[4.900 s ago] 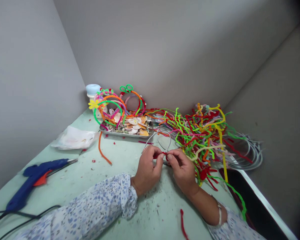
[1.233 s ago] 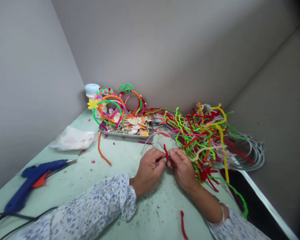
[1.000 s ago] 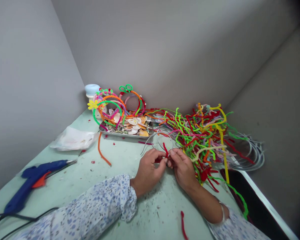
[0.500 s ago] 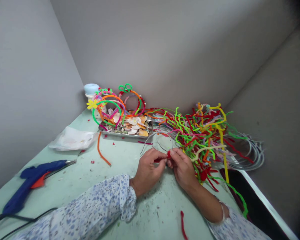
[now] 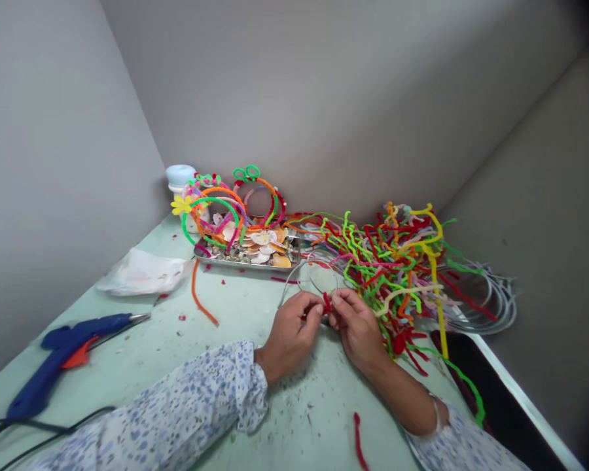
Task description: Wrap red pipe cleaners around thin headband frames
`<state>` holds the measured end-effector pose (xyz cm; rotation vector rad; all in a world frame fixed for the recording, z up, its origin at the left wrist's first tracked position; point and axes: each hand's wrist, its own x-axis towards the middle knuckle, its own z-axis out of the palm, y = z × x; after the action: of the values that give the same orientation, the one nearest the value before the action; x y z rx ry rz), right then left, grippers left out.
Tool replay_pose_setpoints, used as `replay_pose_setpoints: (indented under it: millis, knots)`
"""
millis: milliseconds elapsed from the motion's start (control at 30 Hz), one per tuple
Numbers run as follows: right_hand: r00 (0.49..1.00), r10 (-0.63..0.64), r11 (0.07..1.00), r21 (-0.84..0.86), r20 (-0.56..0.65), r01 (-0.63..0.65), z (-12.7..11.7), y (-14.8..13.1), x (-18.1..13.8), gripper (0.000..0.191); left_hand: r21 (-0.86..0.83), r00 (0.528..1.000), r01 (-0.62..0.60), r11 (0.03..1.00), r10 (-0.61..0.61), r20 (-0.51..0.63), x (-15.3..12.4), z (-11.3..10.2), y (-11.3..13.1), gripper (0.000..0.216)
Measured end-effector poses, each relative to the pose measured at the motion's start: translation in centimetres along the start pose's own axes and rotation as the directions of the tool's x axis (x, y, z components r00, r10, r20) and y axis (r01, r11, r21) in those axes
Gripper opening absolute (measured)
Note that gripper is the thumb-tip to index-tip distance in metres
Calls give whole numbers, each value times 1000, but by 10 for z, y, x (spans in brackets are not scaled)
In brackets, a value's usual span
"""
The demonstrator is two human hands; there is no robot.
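**Red wrap barely begun on a bare band**

Red fuzzy stem (image 5: 326,303) sat pinched between both hands near the middle of the counter (image 5: 255,307), the left hand (image 5: 290,333) and right hand (image 5: 357,327) closed on it fingertip to fingertip. It met a thin grey wire band (image 5: 319,269) there; only a short red knot showed, and the rest of the band looked bare, so most of the wrapping seemed left. A tangled pile (image 5: 397,261) of soft, kinked stems lay by the right edge. Wrapped bands (image 5: 226,206) arched over a metal tray (image 5: 248,260) at the far edge. A blue glue gun (image 5: 63,350) lay near the left edge.
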<state>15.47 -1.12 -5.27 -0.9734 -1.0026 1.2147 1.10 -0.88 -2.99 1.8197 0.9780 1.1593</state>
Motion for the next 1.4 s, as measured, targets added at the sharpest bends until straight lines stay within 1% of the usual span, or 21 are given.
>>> replay_pose_setpoints:
  millis: [100,233,600,867,1067,1400]
  knots:
    - [1000,9,1000,-2,28,-9,-1,1,0,15,-34,1000,27,999,-27,3,1,0,-1,23]
    - [999,6,1000,-28,50,-5,-3,2,0,15,-68,999,47,997,-47,11,2,0,-2,22]
    - [996,-3,997,-75,90,10,-6,4,1,17,-73,998,59,996,-57,24,2,0,-2,19]
    - [995,-6,996,-86,102,15,-6,4,1,17,-57,998,59,997,-57,33,3,0,-2,18]
    - [994,10,999,-44,105,-5,-6,4,1,16,-32,997,59,998,-58,46,2,1,-5,18]
    - [995,15,999,-42,102,-11,-7,5,2,16,52,998,52,997,-55,39,0,3,-8,16]
